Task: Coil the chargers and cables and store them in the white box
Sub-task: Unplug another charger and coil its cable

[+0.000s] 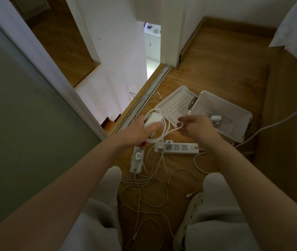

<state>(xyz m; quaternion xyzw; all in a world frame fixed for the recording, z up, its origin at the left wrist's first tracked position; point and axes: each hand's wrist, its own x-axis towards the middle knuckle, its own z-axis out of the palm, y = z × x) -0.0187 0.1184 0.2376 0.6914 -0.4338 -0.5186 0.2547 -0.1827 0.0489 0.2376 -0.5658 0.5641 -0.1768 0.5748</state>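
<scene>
The left hand [140,131] grips a white charger [152,119], with its cable [168,125] in a few loops around it. The right hand [194,126] pinches the free strand just beside. Beyond the right hand, the white box [232,132] stands open with one adapter [215,119] inside. Below both grips, two power strips [180,148] with plugged chargers and many loose cables [144,192] wait, so I judge most work is left.

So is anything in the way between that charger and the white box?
Nothing visible blocks it. The white plastic box stands open, its perforated lid lying beside it. Only the right hand, pinching the white cable loop, sits between the white charger block in the left hand and the box.
</scene>
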